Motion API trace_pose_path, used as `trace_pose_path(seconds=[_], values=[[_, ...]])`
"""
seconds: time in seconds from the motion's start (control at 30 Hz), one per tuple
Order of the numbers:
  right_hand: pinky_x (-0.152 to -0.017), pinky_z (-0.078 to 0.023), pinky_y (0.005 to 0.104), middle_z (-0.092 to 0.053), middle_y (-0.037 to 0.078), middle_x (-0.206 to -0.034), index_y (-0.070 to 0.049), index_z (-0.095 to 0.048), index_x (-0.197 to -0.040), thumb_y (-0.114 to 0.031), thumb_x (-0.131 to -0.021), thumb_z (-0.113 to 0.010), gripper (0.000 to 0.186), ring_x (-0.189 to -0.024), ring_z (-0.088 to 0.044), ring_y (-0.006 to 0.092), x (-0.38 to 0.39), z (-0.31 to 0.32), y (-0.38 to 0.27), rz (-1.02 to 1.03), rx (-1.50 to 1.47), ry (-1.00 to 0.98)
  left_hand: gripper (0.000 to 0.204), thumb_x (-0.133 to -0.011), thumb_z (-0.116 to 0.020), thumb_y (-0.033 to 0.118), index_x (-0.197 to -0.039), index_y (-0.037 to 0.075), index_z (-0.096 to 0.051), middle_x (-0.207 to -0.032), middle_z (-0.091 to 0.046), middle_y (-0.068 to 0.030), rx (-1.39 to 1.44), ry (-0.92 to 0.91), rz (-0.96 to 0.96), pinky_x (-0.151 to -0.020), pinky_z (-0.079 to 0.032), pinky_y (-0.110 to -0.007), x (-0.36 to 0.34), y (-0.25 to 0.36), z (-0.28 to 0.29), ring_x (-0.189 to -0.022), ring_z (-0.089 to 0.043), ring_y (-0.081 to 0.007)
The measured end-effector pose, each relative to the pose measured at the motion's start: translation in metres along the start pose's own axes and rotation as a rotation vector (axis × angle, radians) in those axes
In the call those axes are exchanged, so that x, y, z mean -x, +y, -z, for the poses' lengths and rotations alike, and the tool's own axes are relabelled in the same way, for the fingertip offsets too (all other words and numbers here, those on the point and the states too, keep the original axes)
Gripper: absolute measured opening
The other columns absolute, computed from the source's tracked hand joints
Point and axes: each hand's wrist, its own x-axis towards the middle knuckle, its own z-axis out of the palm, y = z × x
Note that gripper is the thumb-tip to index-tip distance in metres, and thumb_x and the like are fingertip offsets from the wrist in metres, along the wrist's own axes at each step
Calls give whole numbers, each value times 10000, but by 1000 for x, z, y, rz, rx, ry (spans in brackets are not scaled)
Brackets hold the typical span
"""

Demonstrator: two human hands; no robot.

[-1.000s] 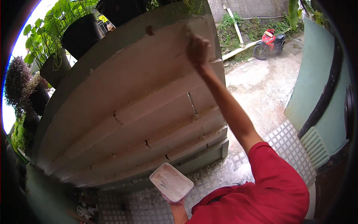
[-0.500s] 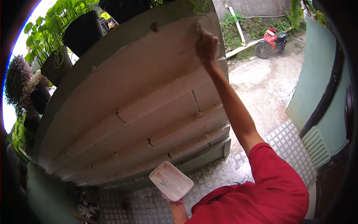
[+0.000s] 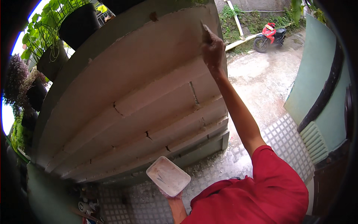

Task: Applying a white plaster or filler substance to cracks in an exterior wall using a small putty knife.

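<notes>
My left hand (image 3: pixel 174 196) supports a shallow white rectangular plastic tub (image 3: pixel 164 158) from below, its fingers mostly hidden under it. Pale paste is smeared over the tub's inside, with a darker streak in the middle. My right arm reaches up to the upper right part of a pale, stepped plaster wall (image 3: pixel 123 56). There my right hand (image 3: pixel 214 50) is closed close to the surface, with a light tip pointing up the wall. Whatever it grips is too small and shaded to name. Cracks and chipped joints run across the wall's lower ledges.
Potted plants (image 3: pixel 78 26) line the wall's top at left. A red motorbike (image 3: pixel 270 35) stands outside beyond the wall's right end. White pipes (image 3: pixel 242 43) run along the far bank. Checkered tiles (image 3: pixel 289 138) cover the floor, and a green panel (image 3: pixel 313 71) stands at right.
My right hand has come down slightly and to the right along the wall. The tub and my left hand have shifted a little up and left in view.
</notes>
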Motion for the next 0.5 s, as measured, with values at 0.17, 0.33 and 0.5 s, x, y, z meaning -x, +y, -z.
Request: trace_pose_path(seconds=[0.17, 0.33, 0.5], values=[[-659, -510, 460, -640, 222, -839, -74, -680, -1037, -60, -832, -521, 259, -750, -637, 400, 37, -41, -9, -111, 258, -229, 580, -924, -413, 540, -1416, 232, -399, -1436, -440, -27, -54, -47, 22, -1025, -361, -609, -3, 1, -3, -1287, -447, -331], [-624, -490, 439, -596, 240, -798, -92, -693, -1054, -59, -838, -547, 263, -696, -638, 381, 69, -61, -43, 25, -18, -259, 593, -922, -415, 546, -1423, 230, -391, -1449, -426, -34, 11, 14, 47, -1020, -351, -634, 3, 3, -17, -1304, -431, -340], [-634, -506, 369, -610, 237, -831, -123, -681, -1110, -90, -846, -569, 288, -719, -678, 319, 17, -15, 6, -39, 56, -138, 591, -923, -408, 545, -1422, 229, -394, -1449, -427, -36, 260, 206, 36, -1018, -355, -632, 13, 9, -30, -1303, -433, -341]])
